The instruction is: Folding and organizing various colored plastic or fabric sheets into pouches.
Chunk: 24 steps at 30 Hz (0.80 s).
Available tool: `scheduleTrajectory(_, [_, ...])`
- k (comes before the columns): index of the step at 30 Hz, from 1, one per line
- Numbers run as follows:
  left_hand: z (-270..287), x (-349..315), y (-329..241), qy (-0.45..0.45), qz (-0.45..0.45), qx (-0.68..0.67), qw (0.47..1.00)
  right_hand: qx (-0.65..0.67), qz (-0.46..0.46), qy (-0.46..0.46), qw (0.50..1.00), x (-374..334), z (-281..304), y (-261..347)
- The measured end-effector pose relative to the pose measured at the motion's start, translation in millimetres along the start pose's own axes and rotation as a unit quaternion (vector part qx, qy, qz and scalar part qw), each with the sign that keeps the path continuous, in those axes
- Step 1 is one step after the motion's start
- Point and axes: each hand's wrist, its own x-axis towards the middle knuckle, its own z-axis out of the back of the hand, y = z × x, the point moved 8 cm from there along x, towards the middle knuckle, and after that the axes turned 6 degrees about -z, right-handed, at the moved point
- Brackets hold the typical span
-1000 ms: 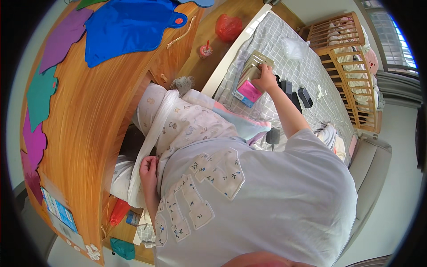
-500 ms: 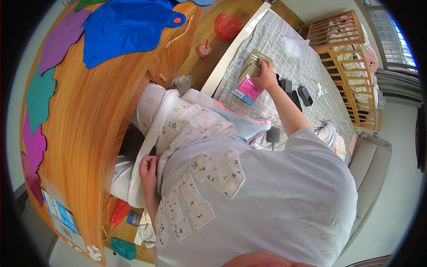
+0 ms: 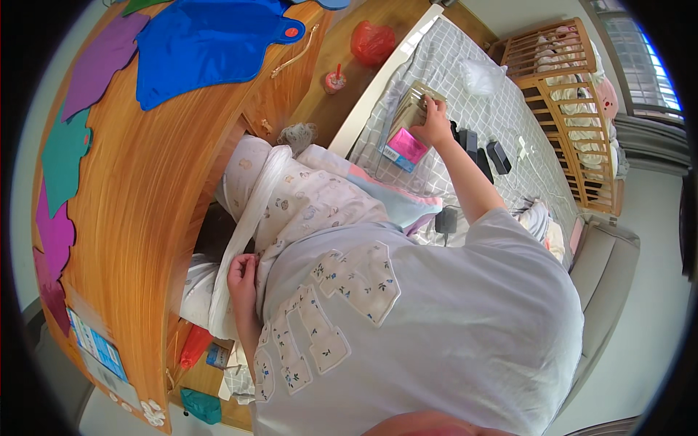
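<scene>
A wood-grained table point(image 3: 149, 240) spreads across 9 o'clock, with wooden floor point(image 3: 400, 14) at 12. The bed point(image 3: 438, 54), sheeted in grey checks, lies towards 1; at 2, a slatted crib point(image 3: 550, 74) and a window point(image 3: 643, 54) (bright with daylight).

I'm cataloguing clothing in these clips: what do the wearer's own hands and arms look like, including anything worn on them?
The left hand and right hand are both bare: no gloves, watch or bracelet shows. The right sleeve is short, plain and pale grey, leaving the right forearm uncovered. The left sleeve cannot be made out.
</scene>
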Motion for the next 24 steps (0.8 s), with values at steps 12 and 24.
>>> scheduleTrajectory(12, [2.1, 0.4, -1.6, 0.001, 0.001, 0.027, 1.000, -0.090, -0.022, -0.038, 0.995, -6.4, 13.5, -5.0])
scheduleTrajectory(24, [-5.2, -6.6, -2.9, 0.010, -0.004, 0.050, 0.999, 0.046, 0.102, -0.055, 0.992, -12.2, 45.2, -11.4])
